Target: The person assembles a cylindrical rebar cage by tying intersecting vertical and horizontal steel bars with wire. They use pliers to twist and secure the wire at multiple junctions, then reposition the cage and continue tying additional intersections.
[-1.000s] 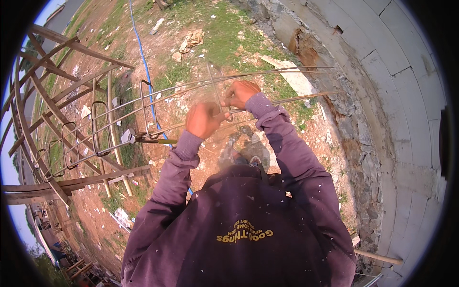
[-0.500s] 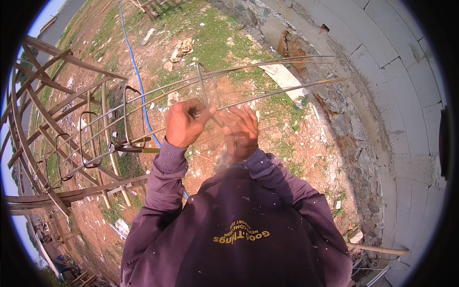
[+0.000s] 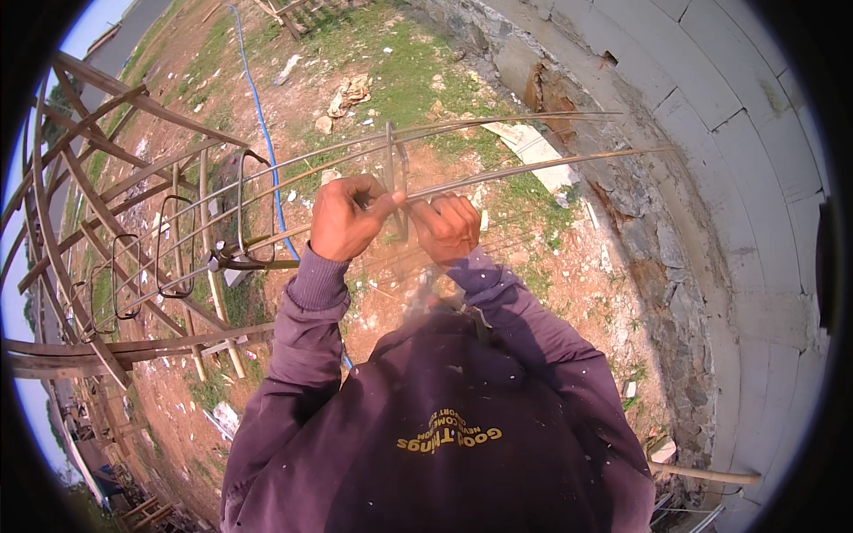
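Long steel rebars run across in front of me, with square wire stirrups around them. My left hand (image 3: 345, 216) is closed, thumb and fingers pinched around the lower rebar (image 3: 551, 164) beside a stirrup (image 3: 390, 160). Just right of that stirrup, my right hand (image 3: 447, 227) has its fingers curled in at the same rebar. Whether a thin tie wire is between the fingers I cannot make out. Further left, dark pincers (image 3: 233, 259) rest at another stirrup (image 3: 242, 200). Several more stirrups (image 3: 175, 258) hang along the bars toward the left.
A wooden frame (image 3: 107, 200) of crossed slats stands at the left. A blue hose (image 3: 260, 124) lies on the rubble-strewn, grassy ground. On the right, a grey block wall (image 3: 702, 98) rises behind a rough stone footing (image 3: 657, 258). A pale board (image 3: 533, 155) lies near it.
My right hand's spread fingers have curled in at the rebar. The stirrup between my hands and the pincers appear slightly further right; my left hand stays closed.
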{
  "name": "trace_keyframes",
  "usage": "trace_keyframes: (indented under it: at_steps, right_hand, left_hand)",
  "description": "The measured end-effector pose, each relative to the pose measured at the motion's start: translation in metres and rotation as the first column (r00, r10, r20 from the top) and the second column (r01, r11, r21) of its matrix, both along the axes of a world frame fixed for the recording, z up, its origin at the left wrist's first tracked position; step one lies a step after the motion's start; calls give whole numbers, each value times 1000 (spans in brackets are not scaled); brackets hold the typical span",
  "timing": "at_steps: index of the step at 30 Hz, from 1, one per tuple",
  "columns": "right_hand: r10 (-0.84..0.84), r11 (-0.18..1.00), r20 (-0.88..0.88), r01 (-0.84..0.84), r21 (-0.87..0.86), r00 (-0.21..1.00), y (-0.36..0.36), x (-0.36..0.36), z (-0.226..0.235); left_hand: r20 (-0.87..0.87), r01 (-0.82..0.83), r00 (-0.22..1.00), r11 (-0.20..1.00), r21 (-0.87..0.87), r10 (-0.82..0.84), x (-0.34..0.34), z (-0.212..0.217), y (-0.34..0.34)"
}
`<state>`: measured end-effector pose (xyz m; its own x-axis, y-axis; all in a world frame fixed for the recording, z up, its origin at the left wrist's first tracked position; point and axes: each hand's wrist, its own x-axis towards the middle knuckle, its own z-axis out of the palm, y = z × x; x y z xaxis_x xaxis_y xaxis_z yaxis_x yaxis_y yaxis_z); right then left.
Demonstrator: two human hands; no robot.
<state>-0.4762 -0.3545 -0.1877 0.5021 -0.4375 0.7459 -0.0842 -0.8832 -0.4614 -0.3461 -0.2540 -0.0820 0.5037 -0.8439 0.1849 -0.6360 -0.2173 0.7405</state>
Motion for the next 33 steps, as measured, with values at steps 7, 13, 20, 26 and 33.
trace_keyframes:
  at_steps: [7, 13, 20, 26, 33]
  right_hand:
    - [70, 998, -189, -70, 5, 980, 37, -40, 9]
    - [464, 675, -463, 38, 737, 755, 55, -50, -17]
    - [401, 895, -454, -234, 380, 796, 74, -59, -39]
    - [324, 942, -597, -191, 277, 734, 79, -65, -7]
    - [95, 969, -530, 43, 242, 843, 21, -34, 11]
  left_hand:
    - [100, -88, 992, 982, 168, 72, 3, -37, 1]
    - [199, -130, 975, 978, 165, 96, 6, -76, 8]
    - [171, -68, 984, 996, 66, 56, -1, -118, 29]
    - [240, 307, 913, 943, 128, -329, 1, -123, 60]
    - [96, 177, 977, 976, 126, -190, -13, -114, 64]
